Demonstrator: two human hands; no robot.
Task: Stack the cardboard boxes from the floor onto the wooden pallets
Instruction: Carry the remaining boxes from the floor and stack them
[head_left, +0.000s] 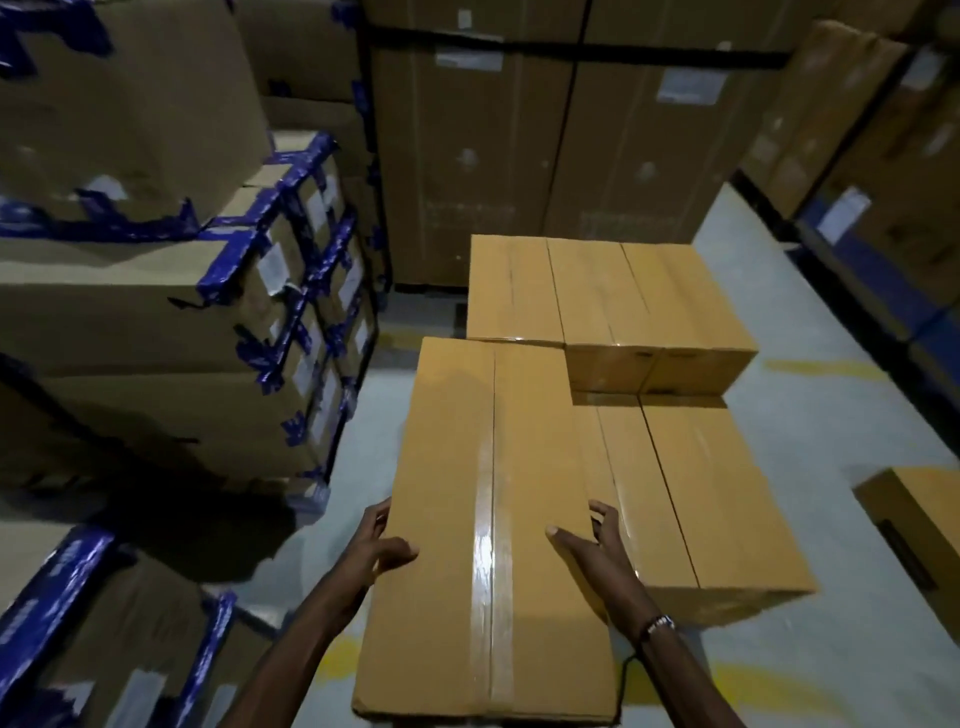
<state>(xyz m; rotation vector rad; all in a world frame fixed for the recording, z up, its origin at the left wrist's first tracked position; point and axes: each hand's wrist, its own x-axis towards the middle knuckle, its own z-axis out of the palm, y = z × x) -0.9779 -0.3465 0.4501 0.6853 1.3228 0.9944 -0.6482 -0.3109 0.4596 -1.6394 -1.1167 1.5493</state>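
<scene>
A warehouse storage aisle is shown. Tall stacks of large brown cardboard cartons bound with blue tape (171, 291) and black-strapped brown cartons (566, 150) are ranged along a pale grey concrete floor (831, 332) marked with yellow painted lines (826, 370).

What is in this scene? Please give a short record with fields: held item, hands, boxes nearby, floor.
held item: taped cardboard box
left hand: grips the box's left edge
right hand: grips the box's right edge
boxes nearby: stacked plain boxes to the right; blue-taped boxes to the left
floor: grey with yellow marks
pallet: not visible
</scene>
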